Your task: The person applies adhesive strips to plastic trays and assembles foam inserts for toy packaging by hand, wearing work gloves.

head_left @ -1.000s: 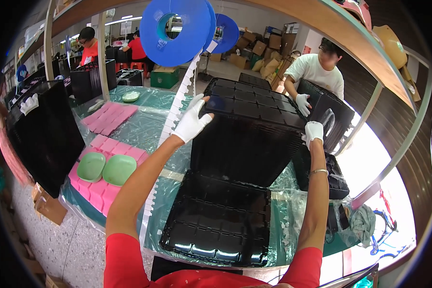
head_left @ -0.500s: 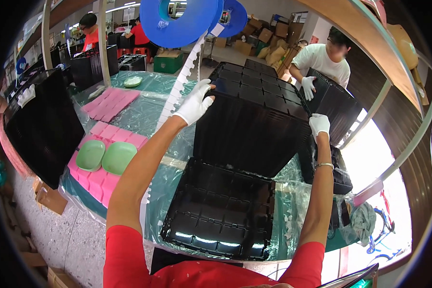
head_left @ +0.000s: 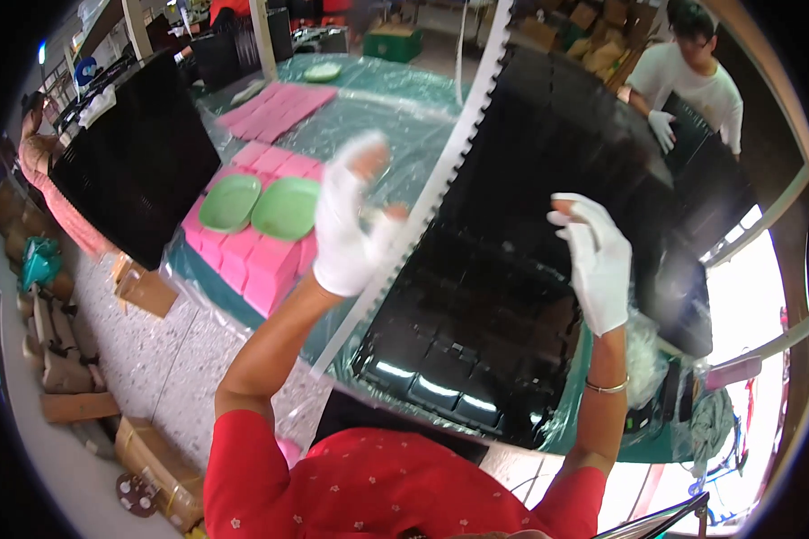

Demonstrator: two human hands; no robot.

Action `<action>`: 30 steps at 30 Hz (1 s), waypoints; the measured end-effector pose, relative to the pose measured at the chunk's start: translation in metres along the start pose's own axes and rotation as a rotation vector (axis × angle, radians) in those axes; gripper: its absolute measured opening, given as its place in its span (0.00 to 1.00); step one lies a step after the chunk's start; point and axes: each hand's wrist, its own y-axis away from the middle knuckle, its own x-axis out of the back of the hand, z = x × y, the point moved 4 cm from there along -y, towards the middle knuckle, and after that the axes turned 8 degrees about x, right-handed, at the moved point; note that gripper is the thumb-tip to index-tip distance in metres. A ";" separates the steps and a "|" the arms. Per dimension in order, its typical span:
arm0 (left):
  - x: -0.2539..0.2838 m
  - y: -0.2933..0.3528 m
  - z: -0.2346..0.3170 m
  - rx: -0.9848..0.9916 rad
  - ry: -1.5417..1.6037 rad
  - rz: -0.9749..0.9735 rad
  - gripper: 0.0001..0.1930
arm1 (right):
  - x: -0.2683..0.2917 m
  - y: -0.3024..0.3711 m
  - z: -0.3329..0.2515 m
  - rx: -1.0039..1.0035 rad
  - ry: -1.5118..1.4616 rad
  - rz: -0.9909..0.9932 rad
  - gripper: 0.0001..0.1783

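Observation:
My left hand (head_left: 346, 229), in a white glove with bare fingertips, is raised beside a white toothed strip (head_left: 440, 189). Its fingers are apart, somewhat smeared by motion, and hold nothing. Above the black compartment trays hovers my right hand (head_left: 597, 268), gloved the same way, fingers loosely bent and nothing in them. A black tray (head_left: 463, 355) lies nearest me on the plastic-covered table. Behind it stands a tall stack of black trays (head_left: 557, 148), partly crossed by the strip and blurred.
Two green dishes (head_left: 285, 208) rest on pink foam blocks (head_left: 265, 265) at left. Farther back lies a flat pink foam sheet (head_left: 279, 110). Another black tray stack (head_left: 135, 157) stands far left. A co-worker (head_left: 692, 81) in white handles black trays at the far right.
Both hands have let go of the tall tray stack and come back toward me. My view has shifted, and the toothed strip now passes in front of the trays.

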 end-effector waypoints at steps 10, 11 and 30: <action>-0.051 0.085 -0.084 0.882 0.284 -0.751 0.24 | -0.151 0.092 0.048 -0.472 -0.319 -0.530 0.17; -0.056 0.090 -0.079 0.866 0.222 -0.861 0.17 | -0.158 0.105 0.054 -0.448 -0.303 -0.465 0.16; -0.049 0.151 -0.047 1.001 0.322 -0.739 0.11 | -0.160 0.215 0.028 -0.588 -0.169 -0.137 0.09</action>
